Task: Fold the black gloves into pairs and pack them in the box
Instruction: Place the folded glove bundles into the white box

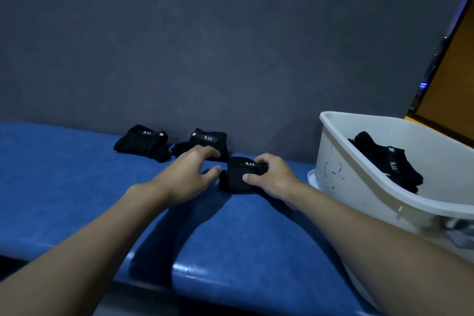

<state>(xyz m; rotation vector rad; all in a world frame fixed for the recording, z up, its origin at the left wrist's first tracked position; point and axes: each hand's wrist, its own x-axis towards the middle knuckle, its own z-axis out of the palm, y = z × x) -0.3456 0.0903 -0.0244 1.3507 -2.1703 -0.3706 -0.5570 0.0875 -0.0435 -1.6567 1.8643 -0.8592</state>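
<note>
Partly, glove (237,178) inside right grip (272,177).

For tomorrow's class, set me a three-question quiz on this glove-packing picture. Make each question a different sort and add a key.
1. True or false: the right hand grips the near bundle of black gloves on the blue bench.
2. How many glove bundles lie on the bench, outside the white box?
3. The left hand is: A) gripping a bundle; B) open, holding nothing; C) inside the box.
Key: 1 true. 2 three: near bundle, middle bundle, left bundle. 3 B.
</note>
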